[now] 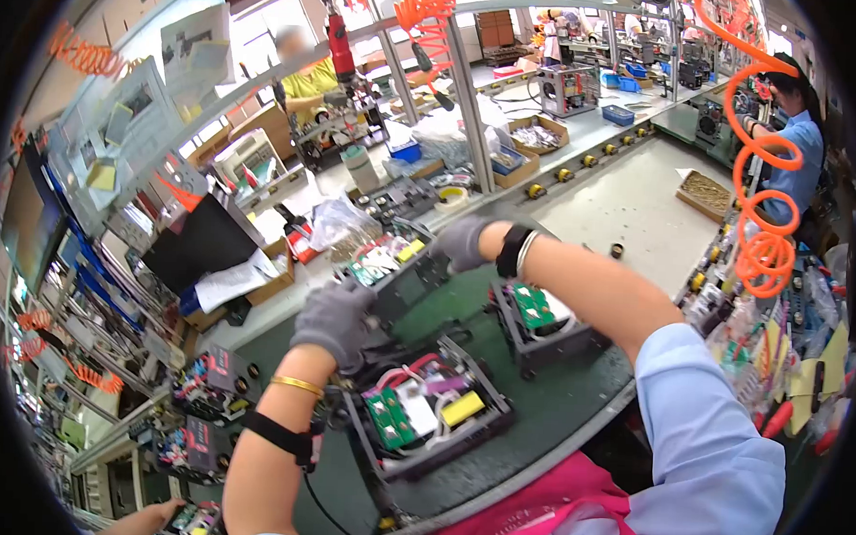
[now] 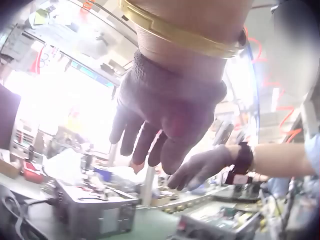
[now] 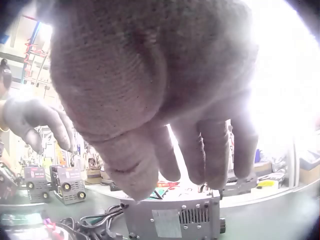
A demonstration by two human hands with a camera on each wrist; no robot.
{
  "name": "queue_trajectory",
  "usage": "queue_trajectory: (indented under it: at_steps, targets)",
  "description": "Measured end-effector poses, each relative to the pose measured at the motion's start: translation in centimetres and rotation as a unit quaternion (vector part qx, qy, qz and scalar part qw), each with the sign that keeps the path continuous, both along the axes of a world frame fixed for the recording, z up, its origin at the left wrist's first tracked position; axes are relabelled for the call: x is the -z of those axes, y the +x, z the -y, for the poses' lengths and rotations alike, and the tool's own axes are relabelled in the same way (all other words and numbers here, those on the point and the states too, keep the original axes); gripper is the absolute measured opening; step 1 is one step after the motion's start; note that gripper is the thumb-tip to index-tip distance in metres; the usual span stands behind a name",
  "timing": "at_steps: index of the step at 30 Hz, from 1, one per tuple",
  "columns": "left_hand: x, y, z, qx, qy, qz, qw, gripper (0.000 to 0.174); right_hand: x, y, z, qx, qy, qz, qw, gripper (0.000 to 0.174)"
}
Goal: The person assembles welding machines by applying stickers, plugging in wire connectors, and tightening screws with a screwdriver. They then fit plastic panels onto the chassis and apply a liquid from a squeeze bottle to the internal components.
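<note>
Both hands wear grey knit gloves. My left hand (image 1: 334, 326) hangs over the left end of an open dark metal unit (image 1: 410, 290), its fingers pointing down and loosely spread in the left wrist view. My right hand (image 1: 463, 245) is at that unit's far right end; in the right wrist view its fingers hang straight over the vented metal case (image 3: 172, 220). Neither hand holds anything. Nearer my body sits another open unit (image 1: 428, 414) with a green circuit board, white and yellow parts and red wires. A third open unit (image 1: 535, 318) stands to the right.
Black cables (image 3: 95, 225) lie beside the case. More units (image 1: 212, 383) line the left side, where another person's hand (image 1: 155, 517) shows. A monitor (image 1: 202, 245) stands back left, a parts box (image 1: 704, 194) at right, and an orange coiled hose (image 1: 770, 185) hangs there.
</note>
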State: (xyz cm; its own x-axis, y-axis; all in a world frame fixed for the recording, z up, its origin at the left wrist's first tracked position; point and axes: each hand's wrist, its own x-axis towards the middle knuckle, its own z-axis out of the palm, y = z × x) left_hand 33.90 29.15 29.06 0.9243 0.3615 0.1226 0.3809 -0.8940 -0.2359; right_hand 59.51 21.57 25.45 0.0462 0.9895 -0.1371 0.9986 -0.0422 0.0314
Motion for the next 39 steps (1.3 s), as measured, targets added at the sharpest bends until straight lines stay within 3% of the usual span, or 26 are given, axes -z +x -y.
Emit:
queue_trajectory:
  at_steps: [3, 6, 7, 9, 10, 13, 14, 18, 21, 23, 25, 26, 29, 32, 35, 36, 39]
  targets:
    - [4.0, 1.7, -4.7, 0.028, 0.025, -0.054, 0.998, 0.047, 4.1, -0.3, -4.9, 0.016, 0.089, 0.016, 0.996, 0.047]
    - [8.1, 4.2, -8.1, 0.126, 0.126, 0.002, 0.984, 0.057, 5.0, -1.0, -7.2, 0.025, 0.056, 0.024, 0.998, 0.046]
    - [8.8, 4.8, -9.1, 0.114, 0.123, -0.001, 0.986, 0.060, 4.9, -1.2, -7.5, 0.028, 0.039, 0.016, 0.999, 0.043]
    - [9.9, 6.6, -10.4, 0.094, 0.111, -0.004, 0.989, 0.064, 6.0, -1.0, -7.8, -0.006, 0.111, 0.024, 0.993, 0.036]
    - [10.4, 7.1, -10.8, 0.071, 0.097, -0.008, 0.993, 0.055, 6.5, -0.8, -7.9, -0.024, 0.148, 0.029, 0.988, 0.033]
    - [11.4, 6.4, -9.6, 0.003, 0.038, -0.047, 0.998, 0.043, 6.9, -0.8, -7.7, -0.044, 0.099, 0.043, 0.993, 0.028]
    - [12.0, 5.5, -9.1, 0.070, 0.095, 0.069, 0.991, 0.029, 8.3, -0.3, -7.6, -0.060, 0.130, 0.025, 0.989, 0.025]
    - [11.0, 4.8, -7.6, 0.103, 0.028, 0.051, 0.993, 0.018, 7.4, -2.2, -3.9, -0.106, 0.041, -0.113, 0.987, 0.027]
    - [10.2, 4.9, -6.5, 0.134, -0.055, 0.029, 0.989, 0.017, 6.8, -2.0, -2.2, -0.147, -0.027, -0.127, 0.981, 0.033]
    - [10.6, 4.8, -4.9, 0.125, -0.074, -0.048, 0.988, 0.017, 5.9, -1.7, -0.7, -0.128, -0.028, -0.178, 0.975, 0.029]
    - [12.6, 4.1, -5.3, 0.137, -0.081, 0.030, 0.987, 0.016, 5.3, -0.7, -0.3, -0.114, -0.053, -0.222, 0.967, 0.032]
    - [12.7, 3.9, -5.6, 0.136, -0.092, 0.025, 0.986, 0.016, 5.4, 0.1, 0.0, -0.107, 0.005, -0.302, 0.947, 0.029]
    - [12.7, 4.2, -6.1, 0.129, -0.126, 0.024, 0.983, 0.016, 5.5, 0.6, -0.2, 0.026, 0.218, -0.252, 0.943, 0.033]
    - [11.9, 4.5, -5.8, 0.128, -0.160, 0.035, 0.978, 0.024, 5.8, -0.6, -0.6, 0.082, 0.070, -0.148, 0.983, 0.040]
    - [12.2, 5.1, -5.5, 0.218, -0.226, 0.105, 0.944, 0.036, 6.3, -0.6, -0.5, 0.119, 0.114, -0.214, 0.963, 0.040]
    - [11.9, 5.3, -5.0, 0.159, -0.205, 0.043, 0.965, 0.043, 6.1, -0.7, -0.5, 0.148, 0.117, -0.222, 0.957, 0.035]
    - [12.3, 5.9, -3.6, 0.097, -0.144, 0.014, 0.985, 0.043, 5.6, -1.8, -0.1, 0.143, 0.149, -0.182, 0.961, 0.032]
